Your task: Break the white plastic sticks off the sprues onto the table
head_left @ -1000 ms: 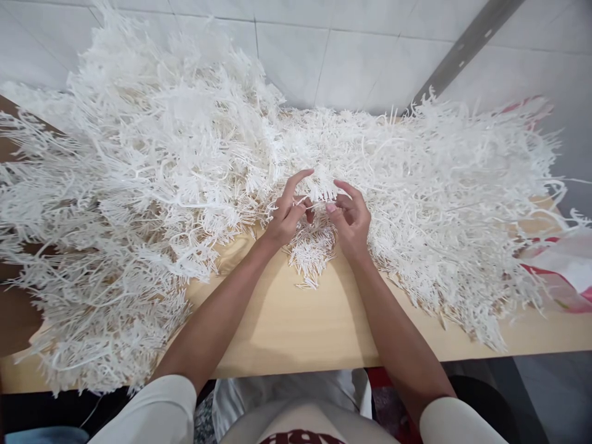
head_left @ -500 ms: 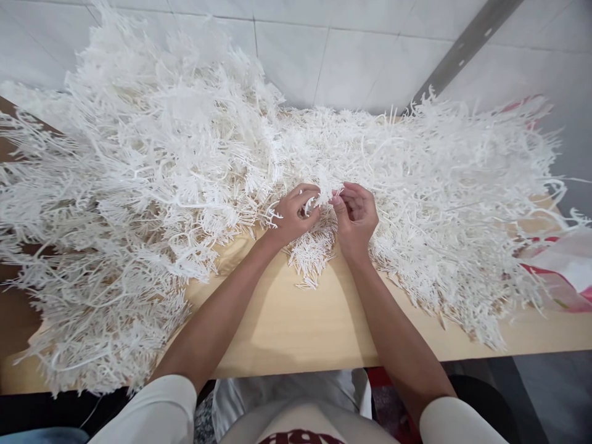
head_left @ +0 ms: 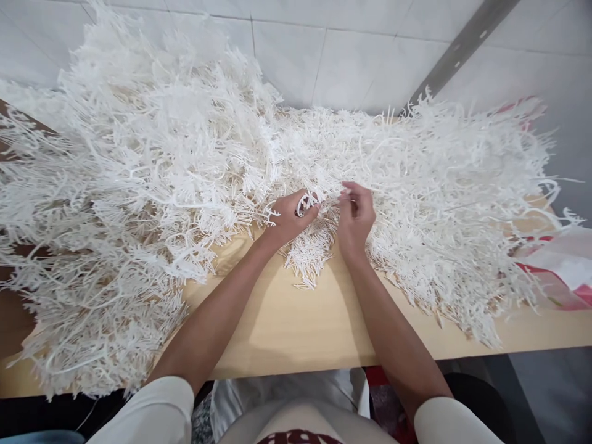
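Note:
My left hand is curled round a white branched plastic sprig, part of which loops out over the thumb and past the wrist side. To its right, my right hand is raised with fingers bent and slightly blurred; what lies between its fingertips, if anything, does not show. Under and between both hands rests a small heap of short white plastic pieces. Large tangled piles of similar white sprigs lie left and right of the hands.
The pale wooden table has its front edge close to my body. A pink-and-white plastic bag lies at the right end. Behind stand a tiled wall and a slanting grey metal bar. Brown cardboard shows at far left.
My right hand has drawn slightly away from the left, its fingers now closer together. The white tuft that stood between the hands is no longer there. The left hand keeps its sprig.

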`<state>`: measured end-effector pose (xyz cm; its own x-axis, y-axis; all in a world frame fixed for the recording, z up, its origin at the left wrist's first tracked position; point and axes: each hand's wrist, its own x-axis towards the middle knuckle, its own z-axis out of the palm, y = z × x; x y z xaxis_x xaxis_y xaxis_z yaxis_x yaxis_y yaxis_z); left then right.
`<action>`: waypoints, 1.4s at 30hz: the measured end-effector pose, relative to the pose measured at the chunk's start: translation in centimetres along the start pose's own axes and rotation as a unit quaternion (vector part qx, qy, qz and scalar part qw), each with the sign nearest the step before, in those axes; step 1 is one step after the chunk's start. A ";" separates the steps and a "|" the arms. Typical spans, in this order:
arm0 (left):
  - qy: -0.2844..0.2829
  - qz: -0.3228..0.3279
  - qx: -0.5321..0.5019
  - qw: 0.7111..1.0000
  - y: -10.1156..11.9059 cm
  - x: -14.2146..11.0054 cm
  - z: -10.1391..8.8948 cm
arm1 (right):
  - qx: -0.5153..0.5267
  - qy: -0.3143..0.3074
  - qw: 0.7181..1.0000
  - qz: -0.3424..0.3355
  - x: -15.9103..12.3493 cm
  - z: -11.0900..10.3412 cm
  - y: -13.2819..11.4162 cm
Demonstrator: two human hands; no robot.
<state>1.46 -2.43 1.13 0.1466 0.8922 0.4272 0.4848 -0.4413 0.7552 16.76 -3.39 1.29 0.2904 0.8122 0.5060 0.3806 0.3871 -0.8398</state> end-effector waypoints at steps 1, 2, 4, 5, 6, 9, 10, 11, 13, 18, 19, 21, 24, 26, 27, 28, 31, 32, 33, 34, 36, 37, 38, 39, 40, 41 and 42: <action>-0.003 0.006 -0.003 1.000 0.0 0.0 0.0 | -0.011 -0.040 0.999 -0.012 0.0 0.0 -0.3; -0.006 0.012 -0.006 1.000 0.0 0.0 0.0 | -0.017 -0.073 0.997 -0.024 -0.1 0.1 -0.6; -0.010 0.020 -0.012 1.000 0.0 0.0 0.0 | -0.013 -0.109 0.993 -0.036 -0.1 0.2 -1.0; -0.013 0.023 -0.015 1.000 0.0 0.1 0.0 | -0.007 -0.114 0.993 -0.033 -0.2 0.2 -1.1; -0.015 0.025 -0.018 0.999 0.1 0.1 0.0 | -0.003 -0.116 0.993 -0.027 -0.2 0.2 -1.2; -0.020 0.022 -0.021 0.999 0.2 0.0 -0.1 | -0.002 -0.110 0.994 -0.007 -0.2 0.2 -0.8; -0.024 0.019 -0.019 0.999 0.3 0.0 -0.2 | 0.001 -0.102 0.995 0.003 -0.1 0.2 -0.6; -0.029 0.015 -0.015 0.999 0.3 0.0 -0.2 | 0.012 -0.081 0.996 0.018 -0.1 0.1 -0.3; -0.041 0.005 -0.006 0.999 0.3 -0.1 -0.3 | 0.054 -0.015 0.997 0.059 0.1 0.1 0.3; -0.034 -0.004 -0.023 0.999 0.0 -0.2 -0.2 | 0.056 -0.025 0.997 0.054 0.3 0.2 0.3; -0.030 0.004 -0.021 0.999 0.0 -0.1 -0.1 | 0.034 -0.066 0.997 0.026 0.3 0.2 0.0; -0.027 0.016 -0.005 1.000 0.0 -0.1 0.0 | 0.005 -0.137 0.990 -0.021 0.2 0.2 -0.5; -0.026 0.025 0.019 0.999 0.0 0.0 0.2 | 0.009 -0.158 0.987 -0.021 0.1 0.1 -0.8; -0.027 0.029 0.020 0.999 -0.1 0.0 0.2 | 0.021 -0.125 0.992 0.006 0.1 0.0 -0.6; -0.027 0.030 0.018 0.999 -0.1 -0.1 0.2 | 0.030 -0.100 0.994 0.025 0.1 0.0 -0.4; -0.026 0.029 0.018 0.999 -0.1 -0.1 0.2 | 0.044 -0.072 0.995 0.047 0.1 0.0 -0.2; -0.023 0.015 0.026 0.999 -0.2 -0.1 0.2 | 0.088 -0.012 0.990 0.109 0.2 0.0 0.1; -0.023 0.011 0.028 0.999 -0.2 -0.1 0.2 | 0.091 -0.012 0.989 0.113 0.2 0.1 0.1; -0.022 0.009 0.027 0.999 -0.2 -0.1 0.2 | 0.085 -0.027 0.991 0.105 0.2 0.1 0.0; -0.022 0.008 0.026 0.999 -0.1 -0.1 0.2 | 0.073 -0.056 0.992 0.088 0.1 0.2 -0.2; -0.023 0.009 0.021 0.999 -0.1 0.0 0.3 | 0.051 -0.120 0.991 0.039 0.0 0.2 -0.6; -0.024 0.010 0.019 0.999 -0.1 0.0 0.3 | 0.044 -0.145 0.988 0.016 0.0 0.2 -0.8; -0.026 0.010 0.018 0.999 -0.2 0.0 0.3 | 0.039 -0.161 0.986 0.000 -0.1 0.2 -0.9; -0.029 0.008 0.019 0.999 -0.2 0.0 0.4 | 0.034 -0.167 0.985 -0.013 -0.1 0.2 -0.9; -0.031 0.005 0.021 0.999 -0.2 0.0 0.4 | 0.030 -0.165 0.986 -0.023 -0.1 0.1 -0.9; -0.031 0.001 0.022 0.999 -0.3 0.0 0.4 | 0.025 -0.158 0.987 -0.029 -0.1 0.1 -0.9; -0.033 -0.006 0.021 0.999 -0.3 0.0 0.4 | 0.019 -0.150 0.988 -0.029 -0.1 0.1 -0.8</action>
<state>1.70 -2.24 0.71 0.1970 0.9024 0.3832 0.5227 -0.4274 0.7377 16.33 -3.78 1.91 -0.0059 0.8788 0.4771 0.3542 0.4480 -0.8209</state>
